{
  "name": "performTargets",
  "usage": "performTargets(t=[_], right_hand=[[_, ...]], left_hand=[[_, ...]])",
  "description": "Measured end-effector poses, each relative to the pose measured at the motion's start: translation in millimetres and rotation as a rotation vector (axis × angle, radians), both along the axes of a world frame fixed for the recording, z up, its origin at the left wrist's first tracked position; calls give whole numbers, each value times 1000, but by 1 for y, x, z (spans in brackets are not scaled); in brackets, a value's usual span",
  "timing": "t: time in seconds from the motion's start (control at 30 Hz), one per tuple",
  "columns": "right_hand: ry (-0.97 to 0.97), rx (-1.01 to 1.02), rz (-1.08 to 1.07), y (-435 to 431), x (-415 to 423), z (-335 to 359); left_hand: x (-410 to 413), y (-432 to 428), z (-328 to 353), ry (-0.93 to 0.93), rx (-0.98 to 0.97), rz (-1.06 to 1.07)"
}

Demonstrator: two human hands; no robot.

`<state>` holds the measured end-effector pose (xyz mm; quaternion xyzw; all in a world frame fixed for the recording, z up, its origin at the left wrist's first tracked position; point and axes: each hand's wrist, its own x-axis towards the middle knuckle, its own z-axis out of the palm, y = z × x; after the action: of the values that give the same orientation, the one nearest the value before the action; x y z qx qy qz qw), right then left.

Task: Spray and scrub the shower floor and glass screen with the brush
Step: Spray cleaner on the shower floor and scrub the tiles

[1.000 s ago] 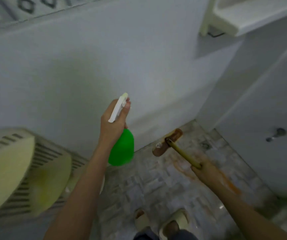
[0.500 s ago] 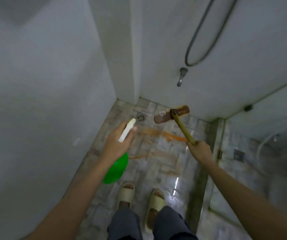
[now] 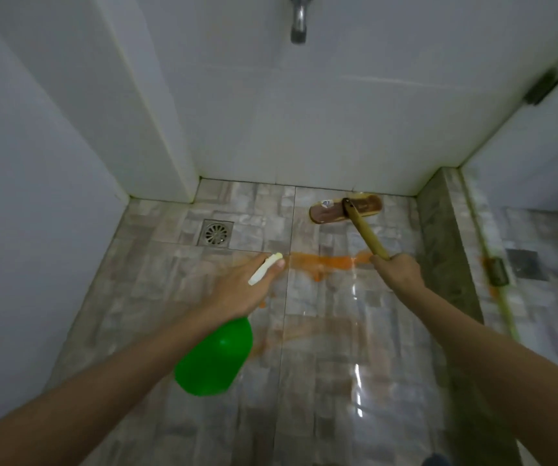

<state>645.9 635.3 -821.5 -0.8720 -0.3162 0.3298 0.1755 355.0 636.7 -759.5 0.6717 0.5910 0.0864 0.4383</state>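
i see my left hand wrapped around the neck of the green spray bottle, its white nozzle poking out past the fingers and aimed toward the far edge of the shower floor; the bottle body hangs tilted below the wrist, off the tiles. my right hand is clenched on the brush at the near end of its yellowish handle, and the brown brush head lies flat on the floor at the far right corner, just beside the back wall. an orange smear runs across the tiles between the two hands, and fainter orange trails lie nearer to me. the square metal drain sits toward the far left corner. a tap juts from the wall above. along the right edge a raised kerb carries the glass screen, with a dark hinge low on it.
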Motion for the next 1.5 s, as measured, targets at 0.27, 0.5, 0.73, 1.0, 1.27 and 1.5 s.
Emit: performTargets(t=[0.27, 0.5, 0.73, 1.0, 1.27, 1.5], right_hand=[[-88, 45, 12, 21, 38, -106], [-13, 105, -89, -1, 36, -123], [-161, 31, 265, -7, 34, -101], [-124, -40, 311, -12, 31, -92], [-182, -17, 335, -19, 35, -94], [-195, -13, 336, -22, 37, -96]], left_hand=[[30, 0, -110, -53, 66, 16], [45, -20, -140, -207, -2, 253], [50, -20, -142, -188, 17, 211], [52, -20, -136, -271, 147, 245], [56, -19, -132, -375, 364, 227], [58, -14, -126, -522, 586, 200]])
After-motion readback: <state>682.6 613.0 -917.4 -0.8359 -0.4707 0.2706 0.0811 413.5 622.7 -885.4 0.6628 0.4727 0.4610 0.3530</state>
